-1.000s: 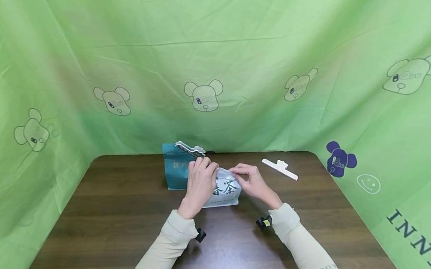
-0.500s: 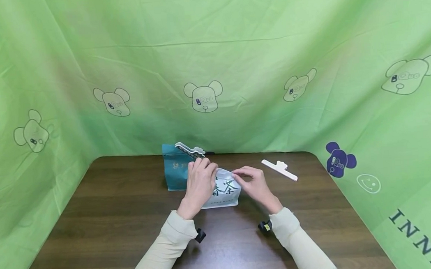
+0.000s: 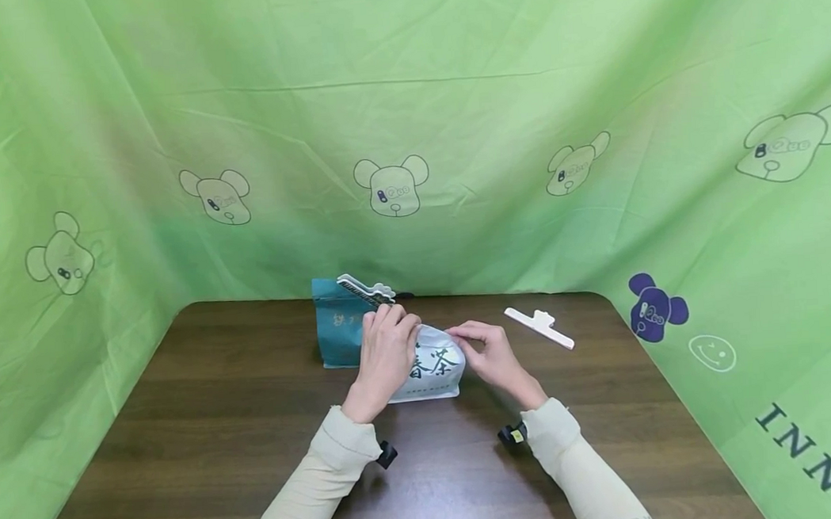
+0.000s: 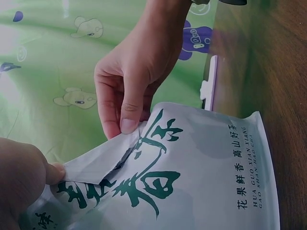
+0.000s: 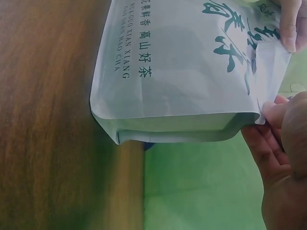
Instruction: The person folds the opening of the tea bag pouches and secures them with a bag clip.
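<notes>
A white tea bag (image 3: 433, 373) with green lettering stands upright on the table, its top edge folded forward into a flap (image 4: 103, 160). My left hand (image 3: 390, 348) grips the top at its left part and hides much of the bag's left side in the head view. At the right end of the fold, my right hand (image 3: 491, 356) pinches the flap between thumb and fingers; the right wrist view shows this thumb (image 5: 276, 115) on the fold. Behind my left hand stands a teal bag (image 3: 337, 328) with a white-and-black clip (image 3: 367, 288) by its top.
A white bag clip (image 3: 539, 327) lies on the brown wooden table (image 3: 239, 413) to the right of my right hand. Green printed cloth (image 3: 392, 118) hangs behind and on both sides.
My right hand has shifted slightly to the right along the bag's folded top. The left hand keeps its grip, and the bags and clips stay in place.
</notes>
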`<action>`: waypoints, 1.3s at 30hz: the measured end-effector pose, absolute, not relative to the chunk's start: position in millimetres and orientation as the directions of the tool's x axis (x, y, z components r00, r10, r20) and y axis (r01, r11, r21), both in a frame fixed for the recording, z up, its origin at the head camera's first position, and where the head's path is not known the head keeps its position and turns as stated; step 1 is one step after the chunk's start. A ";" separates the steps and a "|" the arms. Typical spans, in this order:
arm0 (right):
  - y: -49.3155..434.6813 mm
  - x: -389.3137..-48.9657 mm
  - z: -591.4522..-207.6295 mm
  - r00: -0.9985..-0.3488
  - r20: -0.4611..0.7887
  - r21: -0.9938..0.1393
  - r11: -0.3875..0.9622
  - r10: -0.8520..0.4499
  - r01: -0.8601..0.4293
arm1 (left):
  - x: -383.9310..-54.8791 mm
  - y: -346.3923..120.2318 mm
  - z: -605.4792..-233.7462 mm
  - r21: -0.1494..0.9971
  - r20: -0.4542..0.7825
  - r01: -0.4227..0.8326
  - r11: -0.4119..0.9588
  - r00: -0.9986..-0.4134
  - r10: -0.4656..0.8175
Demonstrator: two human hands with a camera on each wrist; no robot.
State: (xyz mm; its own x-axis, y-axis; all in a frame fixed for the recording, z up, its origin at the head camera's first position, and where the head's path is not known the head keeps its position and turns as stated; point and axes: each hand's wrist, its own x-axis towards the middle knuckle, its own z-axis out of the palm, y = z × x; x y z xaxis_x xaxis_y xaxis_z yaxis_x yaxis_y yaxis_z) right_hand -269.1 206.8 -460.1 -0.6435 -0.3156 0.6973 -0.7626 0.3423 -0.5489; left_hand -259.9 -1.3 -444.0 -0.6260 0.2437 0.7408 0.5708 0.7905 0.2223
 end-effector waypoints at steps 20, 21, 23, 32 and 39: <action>211.3 -266.0 -457.8 -0.589 0.734 -0.513 0.291 -0.338 -0.807 | -261.1 0.2 -445.4 0.212 0.772 0.601 0.770 -0.586 0.245; 209.6 -265.8 -456.7 -0.589 0.738 -0.516 0.286 -0.329 -0.807 | -261.3 -0.1 -445.2 0.214 0.773 0.601 0.770 -0.587 0.243; 205.0 -265.8 -454.1 -0.588 0.745 -0.523 0.272 -0.314 -0.808 | -261.7 -0.4 -445.2 0.219 0.772 0.601 0.769 -0.589 0.241; 172.7 -273.9 -441.1 -0.600 0.746 -0.569 0.193 -0.287 -0.799 | -262.1 0.3 -445.2 0.205 0.776 0.592 0.779 -0.584 0.240; 163.6 -276.6 -439.2 -0.642 0.721 -0.605 0.214 -0.261 -0.767 | -259.9 -0.8 -442.9 0.218 0.753 0.576 0.788 -0.612 0.239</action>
